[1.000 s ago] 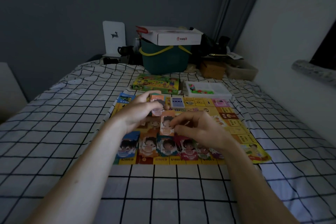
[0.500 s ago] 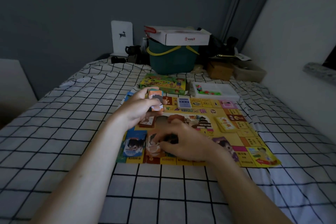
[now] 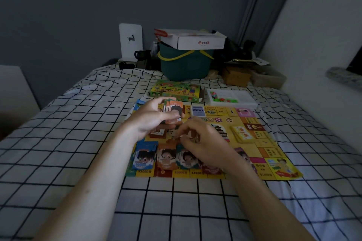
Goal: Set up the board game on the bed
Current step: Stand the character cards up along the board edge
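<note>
left hand (image 3: 151, 118) around card stack (image 3: 173, 111)

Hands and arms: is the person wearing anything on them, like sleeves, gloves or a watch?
No. Both arms are bare as far up as the picture shows: no sleeves appear. The left hand and the right hand have no gloves, and no watch, bracelet or ring shows, though the room is dim, so something small could be missed.

"$2000" twice and "$1600" printed along the near edge of the game board (image 3: 260, 164), a white "?" on a dark square at its right edge, other print too small to read
</note>
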